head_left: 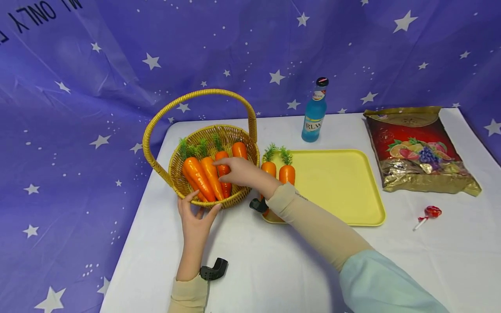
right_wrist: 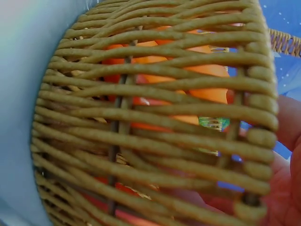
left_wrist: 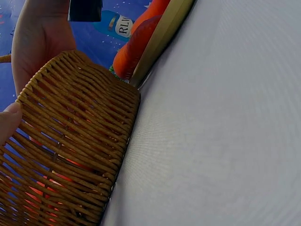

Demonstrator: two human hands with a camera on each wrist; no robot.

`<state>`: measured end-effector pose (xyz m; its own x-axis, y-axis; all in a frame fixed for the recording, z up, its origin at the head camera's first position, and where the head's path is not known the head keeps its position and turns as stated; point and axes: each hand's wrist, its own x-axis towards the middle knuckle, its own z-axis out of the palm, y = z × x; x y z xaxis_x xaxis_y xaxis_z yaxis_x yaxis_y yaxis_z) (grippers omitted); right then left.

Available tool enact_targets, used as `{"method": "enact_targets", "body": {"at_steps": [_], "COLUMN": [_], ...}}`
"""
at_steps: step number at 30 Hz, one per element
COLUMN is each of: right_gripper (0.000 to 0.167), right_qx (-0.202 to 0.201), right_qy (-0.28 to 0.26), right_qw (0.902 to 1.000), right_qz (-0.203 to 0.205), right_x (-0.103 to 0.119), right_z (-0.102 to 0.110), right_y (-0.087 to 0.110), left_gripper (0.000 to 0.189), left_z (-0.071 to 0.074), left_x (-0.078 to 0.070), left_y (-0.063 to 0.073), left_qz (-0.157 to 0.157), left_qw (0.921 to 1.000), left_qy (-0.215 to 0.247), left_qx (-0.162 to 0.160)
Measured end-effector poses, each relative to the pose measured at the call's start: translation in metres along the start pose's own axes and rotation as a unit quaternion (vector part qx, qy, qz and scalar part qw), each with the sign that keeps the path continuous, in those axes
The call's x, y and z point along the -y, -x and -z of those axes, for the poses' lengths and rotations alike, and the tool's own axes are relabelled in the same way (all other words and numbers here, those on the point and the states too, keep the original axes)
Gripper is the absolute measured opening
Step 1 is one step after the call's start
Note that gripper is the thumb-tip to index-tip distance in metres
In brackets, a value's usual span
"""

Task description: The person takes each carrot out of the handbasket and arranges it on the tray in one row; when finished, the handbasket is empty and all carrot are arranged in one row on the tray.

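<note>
My left hand holds the near rim of a wicker basket, fingers spread along it; a fingertip shows at the rim in the left wrist view. Several orange carrots with green tops lie in the basket, leafy ends toward the back. My right hand reaches over the basket's right rim, thumb and index finger apart, lying across a redder carrot. Its index fingertip is right at the top of a neighbouring carrot. In the right wrist view, the basket's weave covers much of that hand.
A yellow tray stands right of the basket, with two carrots at its left end, partly behind my right forearm. Behind it is a blue bottle. Farther right lie a red and gold bag and a red lollipop.
</note>
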<state>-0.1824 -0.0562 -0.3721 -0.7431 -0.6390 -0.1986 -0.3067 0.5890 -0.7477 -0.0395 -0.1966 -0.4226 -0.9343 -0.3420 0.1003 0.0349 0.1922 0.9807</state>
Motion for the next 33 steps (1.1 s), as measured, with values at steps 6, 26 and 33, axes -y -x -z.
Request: {"method": "enact_targets", "body": {"at_steps": [6,26,33], "right_gripper": [0.048,0.045,0.045], "right_qx": [0.009,0.008,0.003], "right_qy": [0.023,0.001,-0.017], "right_qw": [0.9996,0.9968,0.9962], "right_qz": [-0.012,-0.08,-0.086], "right_x": [0.0,-0.002,-0.002], "right_z": [-0.006,-0.014,-0.013], "right_y": [-0.01,-0.032,-0.033], "left_gripper": [0.065,0.063,0.063], "left_z": [0.002,-0.001,0.0], "left_x": [0.023,-0.008,-0.007], "left_y": [-0.005,0.002,0.002], "left_qz": [-0.002,-0.004,0.002], "left_qw": [1.0,1.0,1.0], "left_qy": [-0.004,-0.009,-0.006], "left_qx": [-0.008,0.001,0.003]}}
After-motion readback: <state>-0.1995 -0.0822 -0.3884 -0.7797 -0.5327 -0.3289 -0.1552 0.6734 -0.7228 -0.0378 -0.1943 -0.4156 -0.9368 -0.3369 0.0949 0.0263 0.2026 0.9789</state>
